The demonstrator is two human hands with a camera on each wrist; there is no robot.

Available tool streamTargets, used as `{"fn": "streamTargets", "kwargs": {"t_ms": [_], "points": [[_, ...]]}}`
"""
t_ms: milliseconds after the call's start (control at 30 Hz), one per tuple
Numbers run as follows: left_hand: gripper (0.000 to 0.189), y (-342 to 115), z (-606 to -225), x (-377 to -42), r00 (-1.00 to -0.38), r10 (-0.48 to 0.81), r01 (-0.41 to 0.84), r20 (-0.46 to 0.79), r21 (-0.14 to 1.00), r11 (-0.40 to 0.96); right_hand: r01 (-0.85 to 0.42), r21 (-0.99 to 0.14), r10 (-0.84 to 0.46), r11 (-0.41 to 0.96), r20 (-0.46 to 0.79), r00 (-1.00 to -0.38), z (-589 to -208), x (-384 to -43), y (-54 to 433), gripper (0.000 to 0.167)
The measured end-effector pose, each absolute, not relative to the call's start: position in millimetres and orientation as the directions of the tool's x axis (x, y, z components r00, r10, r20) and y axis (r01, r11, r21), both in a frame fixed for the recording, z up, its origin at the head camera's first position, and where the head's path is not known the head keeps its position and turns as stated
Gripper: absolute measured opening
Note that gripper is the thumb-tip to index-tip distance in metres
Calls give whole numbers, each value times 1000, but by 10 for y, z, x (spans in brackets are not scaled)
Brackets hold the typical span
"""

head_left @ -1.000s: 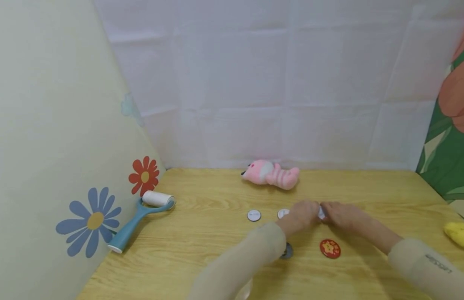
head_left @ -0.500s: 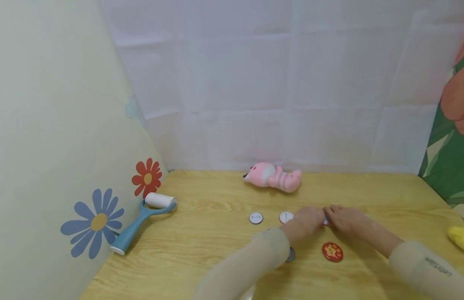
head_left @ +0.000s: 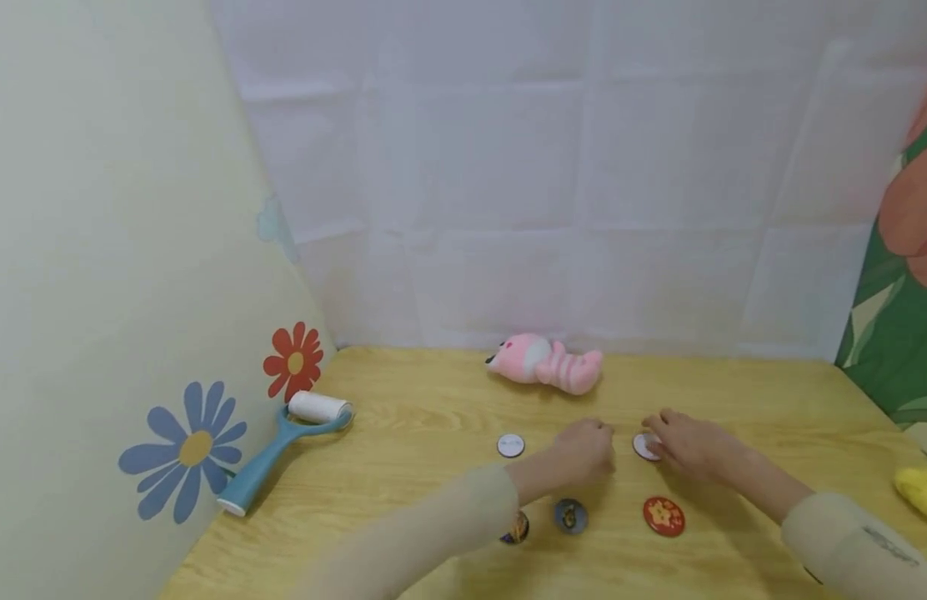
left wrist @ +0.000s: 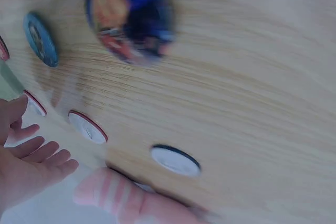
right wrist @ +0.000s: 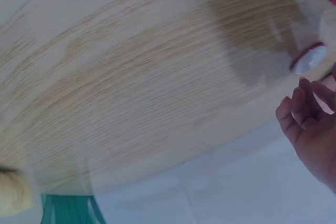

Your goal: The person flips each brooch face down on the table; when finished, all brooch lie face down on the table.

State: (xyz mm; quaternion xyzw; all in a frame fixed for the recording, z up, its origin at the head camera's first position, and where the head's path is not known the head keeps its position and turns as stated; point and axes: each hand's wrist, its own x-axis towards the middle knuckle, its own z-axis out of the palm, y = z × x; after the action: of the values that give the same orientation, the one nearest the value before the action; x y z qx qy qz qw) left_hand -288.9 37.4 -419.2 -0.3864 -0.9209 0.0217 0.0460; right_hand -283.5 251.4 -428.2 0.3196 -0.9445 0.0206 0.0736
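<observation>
My left hand (head_left: 585, 450) hovers over the table with relaxed fingers and nothing in them. In the left wrist view, a white-backed pin badge (left wrist: 87, 127) lies near its fingertips. My right hand (head_left: 696, 446) is beside another face-down badge (head_left: 647, 447), its fingers loosely bent and overlapping the badge's edge in the head view. A third face-down badge (head_left: 511, 445) lies further left. In a nearer row are a red badge with a yellow star design (head_left: 664, 516), a blue-grey badge (head_left: 571, 516) and a colourful dark badge (head_left: 516, 528), partly covered by the left sleeve.
A pink plush toy (head_left: 546, 363) lies near the back of the wooden table (head_left: 418, 400), before a white cloth (head_left: 463, 167). At the left edge rests a blue-handled lint roller (head_left: 272, 454). A yellow fluffy thing (head_left: 921, 493) sits at the right edge.
The hands have come apart: the left moved left, and the right's fingers loosened. The badge they held between them now lies face down. The colourful badge has come out from behind the left sleeve.
</observation>
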Motion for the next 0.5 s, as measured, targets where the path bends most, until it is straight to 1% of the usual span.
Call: {"fn": "streamTargets", "kwargs": {"t_ms": [33,100,200,267,367,500], "points": [[40,278,-4167,-2844,-698,713,708,66,-78,702,-613,9,-606,790,158,-779,-4267,-2839,2467,25],[48,79,-4114,-2745,-709,703,701,56,-43,711,-624,11,-617,781,164,-769,-4229,-2831,2342,24],[59,-202,-4026,-2600,-738,673,674,45,49,737,-652,20,-646,758,163,-746,-4186,-2790,2121,26],[66,-364,-3983,-2522,-758,651,651,36,105,752,-667,2,-658,745,165,-734,-4150,-2752,1960,30],[79,-590,-3952,-2424,-748,663,662,39,128,739,-691,-53,-678,721,155,-719,-4100,-2697,1718,42],[91,-859,-3989,-2320,-699,713,714,54,113,691,-719,-117,-713,685,100,-694,-4092,-2633,1427,61]]}}
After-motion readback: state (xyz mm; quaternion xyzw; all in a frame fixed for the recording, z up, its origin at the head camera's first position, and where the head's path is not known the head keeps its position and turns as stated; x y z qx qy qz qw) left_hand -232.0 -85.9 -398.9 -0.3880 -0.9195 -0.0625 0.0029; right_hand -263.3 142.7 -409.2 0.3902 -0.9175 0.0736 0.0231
